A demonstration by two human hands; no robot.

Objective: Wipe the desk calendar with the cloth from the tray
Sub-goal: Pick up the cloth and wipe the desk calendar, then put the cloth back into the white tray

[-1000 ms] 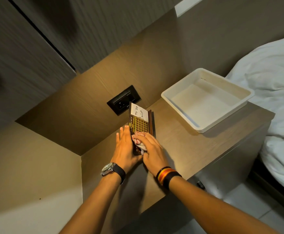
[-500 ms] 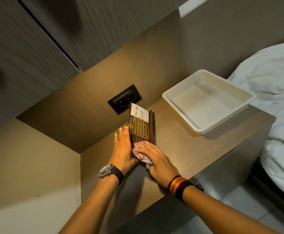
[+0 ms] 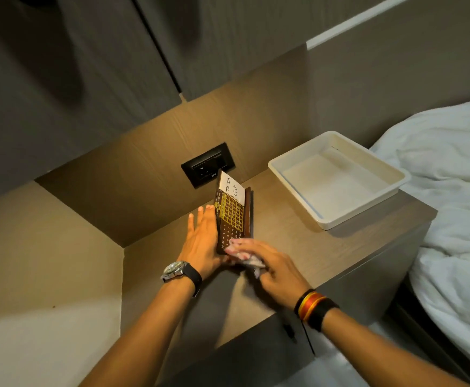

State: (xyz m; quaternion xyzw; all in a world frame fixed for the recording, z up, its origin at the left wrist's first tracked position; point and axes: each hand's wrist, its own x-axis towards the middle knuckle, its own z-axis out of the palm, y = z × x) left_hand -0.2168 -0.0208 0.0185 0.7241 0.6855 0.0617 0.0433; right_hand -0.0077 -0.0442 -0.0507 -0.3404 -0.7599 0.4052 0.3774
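A dark wooden desk calendar (image 3: 232,216) with a gold number grid and a white "To Do List" note stands on the bedside table (image 3: 289,241), leaning back towards the wall. My left hand (image 3: 201,241) lies flat against its left edge, fingers straight, steadying it. My right hand (image 3: 267,263) presses a small crumpled light cloth (image 3: 249,259) against the near lower end of the calendar's face. The white tray (image 3: 337,177) sits at the table's far right, with nothing in it.
A black wall socket (image 3: 207,166) sits just behind the calendar. A bed with white sheets (image 3: 451,191) runs along the right side of the table. Dark cabinet doors (image 3: 88,65) hang above, and a beige wall closes the left.
My right hand has dragged the cloth down the calendar's face towards me, uncovering more of the number grid. The left hand has stayed against the calendar's side.
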